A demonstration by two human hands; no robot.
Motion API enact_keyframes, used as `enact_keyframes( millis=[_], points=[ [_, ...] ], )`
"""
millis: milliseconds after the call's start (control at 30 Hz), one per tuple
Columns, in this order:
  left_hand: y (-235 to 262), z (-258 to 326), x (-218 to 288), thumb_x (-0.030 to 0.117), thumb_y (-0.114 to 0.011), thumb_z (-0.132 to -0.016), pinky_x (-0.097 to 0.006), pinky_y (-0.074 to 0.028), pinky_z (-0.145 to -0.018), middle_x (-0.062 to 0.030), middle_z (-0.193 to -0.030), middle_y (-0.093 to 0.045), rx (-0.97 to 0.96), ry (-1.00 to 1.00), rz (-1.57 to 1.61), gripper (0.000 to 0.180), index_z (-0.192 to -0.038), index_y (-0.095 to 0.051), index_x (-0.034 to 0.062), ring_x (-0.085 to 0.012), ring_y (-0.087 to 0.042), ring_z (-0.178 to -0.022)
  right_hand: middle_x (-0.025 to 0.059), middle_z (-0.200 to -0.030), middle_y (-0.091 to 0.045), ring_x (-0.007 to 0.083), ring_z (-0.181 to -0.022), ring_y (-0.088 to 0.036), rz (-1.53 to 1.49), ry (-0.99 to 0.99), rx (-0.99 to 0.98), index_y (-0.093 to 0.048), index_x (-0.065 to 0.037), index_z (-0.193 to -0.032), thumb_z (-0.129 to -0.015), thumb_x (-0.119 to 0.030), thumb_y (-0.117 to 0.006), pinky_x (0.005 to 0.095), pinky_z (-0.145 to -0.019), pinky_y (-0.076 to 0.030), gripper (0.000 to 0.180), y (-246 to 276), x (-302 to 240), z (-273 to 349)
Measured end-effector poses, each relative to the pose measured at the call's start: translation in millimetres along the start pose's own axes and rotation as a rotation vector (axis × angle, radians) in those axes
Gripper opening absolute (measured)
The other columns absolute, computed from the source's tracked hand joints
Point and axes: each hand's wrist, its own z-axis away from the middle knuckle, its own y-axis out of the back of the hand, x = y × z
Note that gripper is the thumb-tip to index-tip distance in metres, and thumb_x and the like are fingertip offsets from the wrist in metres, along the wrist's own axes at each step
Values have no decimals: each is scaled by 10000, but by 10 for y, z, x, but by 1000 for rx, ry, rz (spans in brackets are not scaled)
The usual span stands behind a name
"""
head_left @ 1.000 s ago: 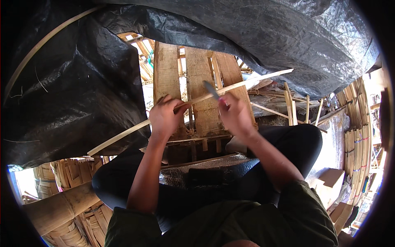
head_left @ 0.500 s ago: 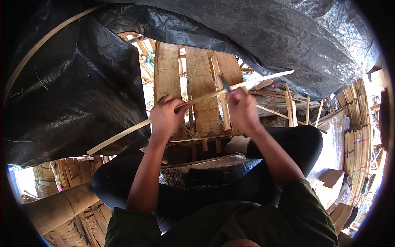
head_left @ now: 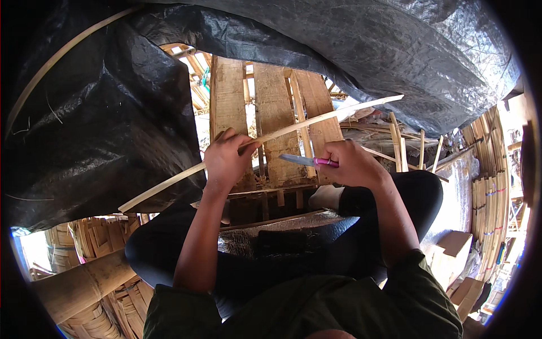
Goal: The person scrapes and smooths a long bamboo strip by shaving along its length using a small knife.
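A long pale bamboo strip point(head_left: 316, 120) slants across the wooden planks, its far end up at the right and its near end down at the left. My left hand point(head_left: 226, 160) is closed around it left of the middle, thumb along the strip. In my right hand point(head_left: 351, 162) is a knife point(head_left: 299, 160) with a pink handle, gripped in a fist. Its blade points left, below the strip and apart from it. Under the strip lie several rough planks point(head_left: 274, 124) with gaps between them.
Dark plastic sheeting point(head_left: 107, 130) hangs at the left and over the top. Thin bamboo sticks point(head_left: 398, 147) stand beyond my right knee. Bundled bamboo strips point(head_left: 490, 214) are at the far right. A thick bamboo pole point(head_left: 84, 285) lies at the lower left, and a cardboard box point(head_left: 454, 248) sits at the right.
My right hand has drawn back from the strip, down and to the right, and the knife blade has swung to point left. The left hand and the strip have hardly moved.
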Motion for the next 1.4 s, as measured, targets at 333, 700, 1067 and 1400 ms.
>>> enact_keyframes(
  millis=[333, 700, 1067, 1400],
  points=[
    [15, 10, 17, 290, -841, -782, -376, -531, -634, -19, -751, -612, 25, -19, -5, 185, -793, -757, 125, -233, -662, -752, 115, -617, -637, 156, -546, -584, 47, -196, 60, -690, 20, -808, -831, -191, -756, 350, -527, -442, 222, 398, 184, 11],
    [-4, 12, 15, 277, -839, -783, -379, -528, -633, -24, -754, -612, 26, -18, 10, 169, -802, -763, 127, -240, -663, -753, -2, -612, -587, 12, -556, -470, -188, 15, 329, -641, 6, -788, -898, -104, -740, 252, -481, -319, 185, 260, 174, -73],
    [16, 21, 58, 287, -840, -782, -382, -523, -622, -21, -743, -602, 27, -23, 5, 181, -773, -753, 128, -237, -655, -739, 38, -596, -585, 69, -560, -506, 226, -138, 177, -643, 6, -758, -853, -125, -737, 288, -489, -361, 188, 275, 302, 45],
    [13, 33, 39, 300, -834, -788, -387, -520, -625, -27, -745, -598, 26, -30, -4, 200, -795, -747, 120, -242, -653, -741, -44, -611, -525, 18, -543, -415, -182, -156, 143, -623, -17, -777, -942, -196, -718, 256, -484, -294, 261, 304, 200, 7]
  ],
)
